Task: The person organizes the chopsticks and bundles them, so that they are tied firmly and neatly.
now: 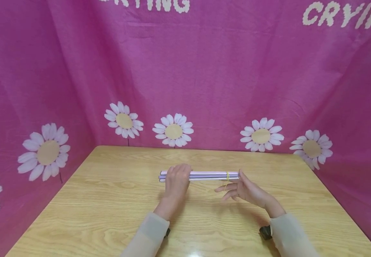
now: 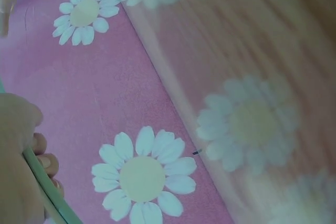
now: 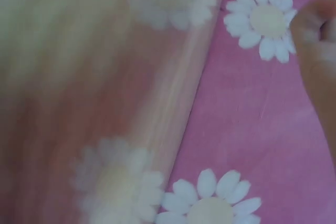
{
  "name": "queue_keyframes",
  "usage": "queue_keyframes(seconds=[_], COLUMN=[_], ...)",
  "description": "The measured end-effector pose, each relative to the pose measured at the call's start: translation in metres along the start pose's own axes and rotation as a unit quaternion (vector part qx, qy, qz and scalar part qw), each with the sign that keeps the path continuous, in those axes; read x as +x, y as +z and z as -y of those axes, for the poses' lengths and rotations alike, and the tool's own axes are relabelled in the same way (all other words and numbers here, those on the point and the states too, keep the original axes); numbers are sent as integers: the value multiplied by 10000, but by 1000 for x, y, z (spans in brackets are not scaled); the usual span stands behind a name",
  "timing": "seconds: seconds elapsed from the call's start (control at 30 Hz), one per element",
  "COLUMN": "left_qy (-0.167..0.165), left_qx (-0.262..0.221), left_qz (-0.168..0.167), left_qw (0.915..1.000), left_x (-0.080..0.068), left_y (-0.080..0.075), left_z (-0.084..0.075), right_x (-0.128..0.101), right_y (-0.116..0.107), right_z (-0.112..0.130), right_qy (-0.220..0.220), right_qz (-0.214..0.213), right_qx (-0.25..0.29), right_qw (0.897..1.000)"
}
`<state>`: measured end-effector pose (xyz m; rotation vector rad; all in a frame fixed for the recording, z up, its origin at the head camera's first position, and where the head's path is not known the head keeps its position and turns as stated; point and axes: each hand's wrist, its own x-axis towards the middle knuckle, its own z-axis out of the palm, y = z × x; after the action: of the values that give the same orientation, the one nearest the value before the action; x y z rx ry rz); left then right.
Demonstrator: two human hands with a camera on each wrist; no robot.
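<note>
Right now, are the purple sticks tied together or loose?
Tied together: a yellow rubber band wraps the purple sticks near their right end, beside the right hand.

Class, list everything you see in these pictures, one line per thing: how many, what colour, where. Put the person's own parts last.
sticks: a bundle, exact count unclear, pale lilac, lying on the table's middle
rubber band: one, yellow, round the bundle near its right end
table: one, light wood grain
backdrop cloth: one, pink with white daisies and white letters, behind and at both sides of the table
sleeves: two, pale beige
left hand: grips the bundle near its left end
right hand: fingers stretched, at the rubber band
</note>
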<state>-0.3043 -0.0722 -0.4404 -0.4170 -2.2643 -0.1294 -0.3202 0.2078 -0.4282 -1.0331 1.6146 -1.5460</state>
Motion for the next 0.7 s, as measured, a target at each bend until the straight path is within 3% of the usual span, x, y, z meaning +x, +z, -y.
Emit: queue_keyframes(seconds=[0.1, 0.17, 0.33, 0.53, 0.6, 0.7], left_qy=[-243, -299, -244, -53, 8, 62], left_qx=[80, 250, 573, 802, 935, 1130], left_qz=[-78, -142, -237, 34, 135, 273], left_qw=[9996, 9991, 9978, 9968, 9955, 9932], left_x=[1, 2, 4, 3, 2, 1], left_y=[0, 1, 2, 1, 1, 2], left_z=[1, 1, 2, 0, 0, -1], right_x=[0, -1, 3, 7, 5, 0], right_y=[13, 24, 60, 104, 114, 124], right_z=[-1, 0, 2, -1, -1, 1], right_qy=[-30, 68, 298, -347, -289, 338], right_qz=[-449, -856, -1551, -1176, -1004, -813], right_qx=[-635, -1279, -2944, -4146, -4350, -4287], right_qw=[9970, 9881, 9425, 9017, 8943, 8991])
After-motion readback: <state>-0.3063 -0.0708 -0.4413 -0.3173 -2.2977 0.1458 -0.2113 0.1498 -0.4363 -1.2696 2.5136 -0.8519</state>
